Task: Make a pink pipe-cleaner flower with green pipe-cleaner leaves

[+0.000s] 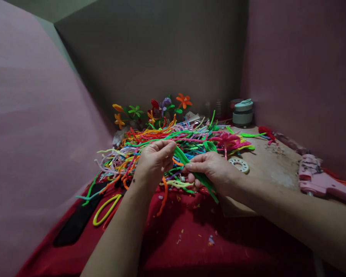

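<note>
A bundle of green pipe cleaners (182, 156) stretches between my two hands, above the front of a heaped pile of coloured pipe cleaners (150, 135). My left hand (155, 157) pinches the upper left end of the bundle between thumb and fingers. Lower down, my right hand (209, 169) is closed round its middle, and loose green ends stick out below toward the red cloth. An orange pipe cleaner (165, 196) hangs over the cloth just under my left hand. To the right of the pile lies a pink pipe cleaner flower (227, 140).
Finished pipe cleaner flowers (135, 111) stand behind the pile. At the right are a lidded cup (243, 113), a white ring-shaped spool (239, 165) and a pink glue gun (323, 181). A black flat strip (75, 227) and scraps (210, 240) lie on the red cloth (175, 250).
</note>
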Action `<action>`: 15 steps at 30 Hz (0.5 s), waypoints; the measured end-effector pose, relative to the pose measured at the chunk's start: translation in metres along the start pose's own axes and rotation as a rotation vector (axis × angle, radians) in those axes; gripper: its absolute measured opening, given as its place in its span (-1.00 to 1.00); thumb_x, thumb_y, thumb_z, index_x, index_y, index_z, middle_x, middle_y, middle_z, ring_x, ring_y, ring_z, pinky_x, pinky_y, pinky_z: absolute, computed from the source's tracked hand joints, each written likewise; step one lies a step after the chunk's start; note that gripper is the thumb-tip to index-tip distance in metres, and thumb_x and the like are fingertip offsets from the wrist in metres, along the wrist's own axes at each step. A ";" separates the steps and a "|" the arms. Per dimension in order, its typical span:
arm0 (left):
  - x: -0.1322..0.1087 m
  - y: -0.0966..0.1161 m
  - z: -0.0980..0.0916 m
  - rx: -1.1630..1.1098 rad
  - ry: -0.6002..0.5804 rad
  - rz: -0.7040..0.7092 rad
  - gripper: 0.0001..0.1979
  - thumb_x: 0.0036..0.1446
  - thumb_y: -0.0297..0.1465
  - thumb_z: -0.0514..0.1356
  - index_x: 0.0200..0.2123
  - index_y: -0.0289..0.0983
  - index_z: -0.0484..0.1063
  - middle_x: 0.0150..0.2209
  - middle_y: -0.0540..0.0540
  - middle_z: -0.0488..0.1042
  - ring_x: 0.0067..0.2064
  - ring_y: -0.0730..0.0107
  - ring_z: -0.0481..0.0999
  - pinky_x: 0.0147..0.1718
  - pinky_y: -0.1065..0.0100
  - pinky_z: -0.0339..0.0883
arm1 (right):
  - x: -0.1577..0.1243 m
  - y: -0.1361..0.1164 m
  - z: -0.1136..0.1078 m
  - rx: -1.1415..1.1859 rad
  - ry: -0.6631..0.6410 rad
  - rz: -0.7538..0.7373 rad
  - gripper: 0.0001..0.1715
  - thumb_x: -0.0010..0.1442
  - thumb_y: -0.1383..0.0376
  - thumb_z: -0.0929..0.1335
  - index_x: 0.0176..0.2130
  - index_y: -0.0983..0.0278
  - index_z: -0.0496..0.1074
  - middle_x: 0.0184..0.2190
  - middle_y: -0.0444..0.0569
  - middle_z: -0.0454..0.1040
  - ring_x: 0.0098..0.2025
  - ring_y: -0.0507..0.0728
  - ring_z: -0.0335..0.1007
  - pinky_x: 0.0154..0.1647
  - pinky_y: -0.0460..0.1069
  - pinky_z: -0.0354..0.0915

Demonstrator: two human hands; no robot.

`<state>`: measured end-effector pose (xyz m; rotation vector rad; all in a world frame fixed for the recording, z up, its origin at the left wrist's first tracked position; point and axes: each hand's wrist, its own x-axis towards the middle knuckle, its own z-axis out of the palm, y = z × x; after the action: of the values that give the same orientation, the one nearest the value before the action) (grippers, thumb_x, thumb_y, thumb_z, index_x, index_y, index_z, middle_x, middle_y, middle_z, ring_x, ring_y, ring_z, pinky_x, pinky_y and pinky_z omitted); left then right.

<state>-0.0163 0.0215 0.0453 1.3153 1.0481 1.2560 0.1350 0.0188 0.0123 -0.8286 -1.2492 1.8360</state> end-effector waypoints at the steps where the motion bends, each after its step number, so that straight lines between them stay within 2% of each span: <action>1: -0.001 0.000 0.002 -0.044 -0.072 -0.067 -0.80 -0.07 -0.30 0.26 -0.41 -0.30 0.36 -0.72 0.17 0.05 -0.71 0.68 0.01 -0.72 0.55 -0.08 | 0.000 -0.001 -0.001 0.017 -0.009 -0.001 -0.85 0.04 0.37 0.34 -0.53 0.36 0.42 -0.70 -0.11 0.40 -0.72 -0.06 0.27 -0.71 -0.17 0.21; 3: -0.002 -0.003 0.005 -0.066 -0.173 -0.168 -0.80 -0.07 -0.31 0.26 -0.42 -0.33 0.38 -0.74 0.17 0.05 -0.71 0.68 0.03 -0.71 0.55 -0.07 | 0.001 -0.002 -0.002 0.039 -0.012 -0.013 -0.84 0.04 0.37 0.33 -0.55 0.35 0.40 -0.71 -0.11 0.40 -0.74 -0.05 0.27 -0.72 -0.16 0.21; 5: -0.002 -0.006 0.008 -0.043 -0.184 -0.190 -0.79 -0.06 -0.31 0.25 -0.54 -0.34 0.35 -0.78 0.15 0.06 -0.73 0.67 0.05 -0.72 0.53 -0.09 | 0.002 -0.002 -0.003 0.040 -0.009 -0.039 -0.83 0.03 0.38 0.32 -0.57 0.35 0.38 -0.71 -0.12 0.40 -0.75 -0.05 0.27 -0.72 -0.16 0.22; 9: -0.002 -0.010 0.015 0.097 -0.001 -0.100 -0.67 -0.12 -0.33 0.28 -0.71 -0.33 0.21 -0.80 0.12 0.13 -0.75 0.68 0.06 -0.76 0.53 -0.14 | 0.004 0.000 -0.003 0.013 0.006 -0.037 -0.82 0.03 0.38 0.32 -0.58 0.36 0.37 -0.70 -0.12 0.40 -0.75 -0.06 0.27 -0.72 -0.16 0.23; 12: -0.002 -0.010 0.018 0.183 0.145 -0.031 -0.67 -0.16 -0.36 0.29 -0.72 -0.33 0.19 -0.79 0.13 0.14 -0.76 0.71 0.04 -0.78 0.55 -0.15 | 0.004 0.001 -0.002 -0.019 0.000 -0.009 -0.83 0.02 0.38 0.33 -0.57 0.37 0.37 -0.68 -0.11 0.41 -0.74 -0.05 0.27 -0.75 -0.17 0.18; 15: -0.001 -0.008 0.017 0.216 0.228 0.020 -0.70 -0.14 -0.36 0.27 -0.70 -0.32 0.21 -0.79 0.15 0.12 -0.76 0.70 0.03 -0.78 0.54 -0.14 | 0.002 0.001 -0.001 -0.045 -0.022 0.014 -0.86 0.00 0.39 0.33 -0.55 0.40 0.39 -0.67 -0.08 0.42 -0.72 -0.06 0.28 -0.74 -0.18 0.18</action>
<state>0.0008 0.0197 0.0378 1.3684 1.3662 1.3607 0.1343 0.0207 0.0107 -0.8464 -1.3060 1.8383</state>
